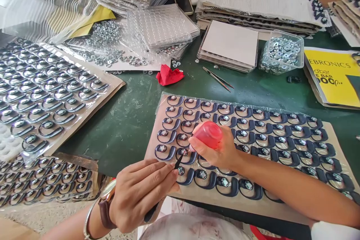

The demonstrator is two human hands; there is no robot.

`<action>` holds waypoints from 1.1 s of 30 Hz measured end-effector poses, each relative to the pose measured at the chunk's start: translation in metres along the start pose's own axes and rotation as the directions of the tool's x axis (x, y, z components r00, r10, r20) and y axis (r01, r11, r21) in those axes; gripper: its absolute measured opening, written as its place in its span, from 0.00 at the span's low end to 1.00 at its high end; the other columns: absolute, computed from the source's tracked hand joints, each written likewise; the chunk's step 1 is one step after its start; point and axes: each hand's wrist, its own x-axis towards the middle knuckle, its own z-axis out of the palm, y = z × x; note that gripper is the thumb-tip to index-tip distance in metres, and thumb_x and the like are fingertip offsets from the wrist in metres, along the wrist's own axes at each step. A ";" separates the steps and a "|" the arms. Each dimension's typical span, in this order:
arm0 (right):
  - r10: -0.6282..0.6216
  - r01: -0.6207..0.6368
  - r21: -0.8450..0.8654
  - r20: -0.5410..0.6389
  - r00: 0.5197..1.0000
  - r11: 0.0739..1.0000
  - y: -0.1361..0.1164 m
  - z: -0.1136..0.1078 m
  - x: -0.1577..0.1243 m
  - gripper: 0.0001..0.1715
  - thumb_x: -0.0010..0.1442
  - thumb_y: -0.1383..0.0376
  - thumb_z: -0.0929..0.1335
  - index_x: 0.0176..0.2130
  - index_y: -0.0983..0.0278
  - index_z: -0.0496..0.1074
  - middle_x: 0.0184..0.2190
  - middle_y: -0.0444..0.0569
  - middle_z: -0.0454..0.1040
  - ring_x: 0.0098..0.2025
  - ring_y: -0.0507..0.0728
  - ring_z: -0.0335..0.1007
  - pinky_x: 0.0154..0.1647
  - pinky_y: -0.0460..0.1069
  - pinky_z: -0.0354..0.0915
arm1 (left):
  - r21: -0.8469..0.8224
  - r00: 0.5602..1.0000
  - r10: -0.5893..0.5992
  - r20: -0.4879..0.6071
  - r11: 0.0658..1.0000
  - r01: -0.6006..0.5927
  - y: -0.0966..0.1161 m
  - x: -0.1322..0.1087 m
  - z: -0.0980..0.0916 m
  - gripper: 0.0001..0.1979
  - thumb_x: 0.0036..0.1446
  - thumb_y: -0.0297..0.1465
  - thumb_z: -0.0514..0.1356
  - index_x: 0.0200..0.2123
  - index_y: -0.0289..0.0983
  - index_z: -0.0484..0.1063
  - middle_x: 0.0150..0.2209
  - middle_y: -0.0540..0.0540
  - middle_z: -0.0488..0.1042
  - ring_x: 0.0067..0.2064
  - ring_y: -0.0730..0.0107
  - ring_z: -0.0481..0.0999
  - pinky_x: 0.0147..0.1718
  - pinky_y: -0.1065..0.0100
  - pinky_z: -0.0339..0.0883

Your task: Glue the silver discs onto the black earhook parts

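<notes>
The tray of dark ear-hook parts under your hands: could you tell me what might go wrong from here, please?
1. The right hand holds a red squeeze bottle directly over the tray of dark ear-hook parts; a squeeze too hard could spill onto neighbouring parts.
2. The left hand works a thin dark tool at one small metal disc; a slip might scratch or dislodge it.
3. The tray's near edge seems to overhang the green table, so leaning on it could tip it.
</notes>
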 end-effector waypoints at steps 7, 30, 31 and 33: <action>0.009 -0.009 0.027 0.016 1.000 1.000 -0.001 0.002 -0.001 0.11 0.59 0.58 0.70 0.31 0.63 0.72 0.20 0.44 0.73 0.21 0.51 0.68 0.22 0.46 0.66 | -0.103 0.993 -0.109 -0.054 0.989 0.103 -0.004 0.012 -0.001 0.07 0.58 0.22 0.58 0.39 0.30 0.76 0.32 0.45 0.80 0.34 0.71 0.81 0.36 0.70 0.76; 0.001 0.009 -0.130 0.074 0.997 0.991 -0.034 0.000 0.002 0.21 0.54 0.48 0.73 0.28 0.62 0.70 0.20 0.41 0.71 0.21 0.50 0.64 0.25 0.46 0.64 | -0.210 0.932 -0.312 -0.187 0.939 0.272 -0.002 -0.002 0.005 0.06 0.57 0.20 0.60 0.38 0.33 0.75 0.32 0.48 0.79 0.31 0.74 0.78 0.32 0.72 0.72; 0.016 -0.013 -0.080 0.038 0.999 0.997 -0.034 0.000 -0.003 0.19 0.54 0.49 0.73 0.28 0.61 0.70 0.20 0.41 0.70 0.21 0.50 0.64 0.25 0.46 0.65 | -0.177 0.953 -0.248 -0.176 0.960 0.217 0.002 -0.006 0.002 0.07 0.58 0.21 0.60 0.40 0.32 0.75 0.33 0.47 0.79 0.33 0.73 0.79 0.34 0.71 0.74; 0.038 -0.038 -0.010 -0.007 0.999 0.999 -0.030 0.001 -0.013 0.16 0.55 0.53 0.73 0.28 0.61 0.70 0.20 0.40 0.71 0.21 0.50 0.65 0.25 0.46 0.66 | -0.091 0.989 -0.109 -0.099 0.991 0.100 0.011 -0.015 -0.004 0.09 0.59 0.23 0.59 0.43 0.31 0.74 0.35 0.45 0.80 0.38 0.70 0.80 0.38 0.69 0.76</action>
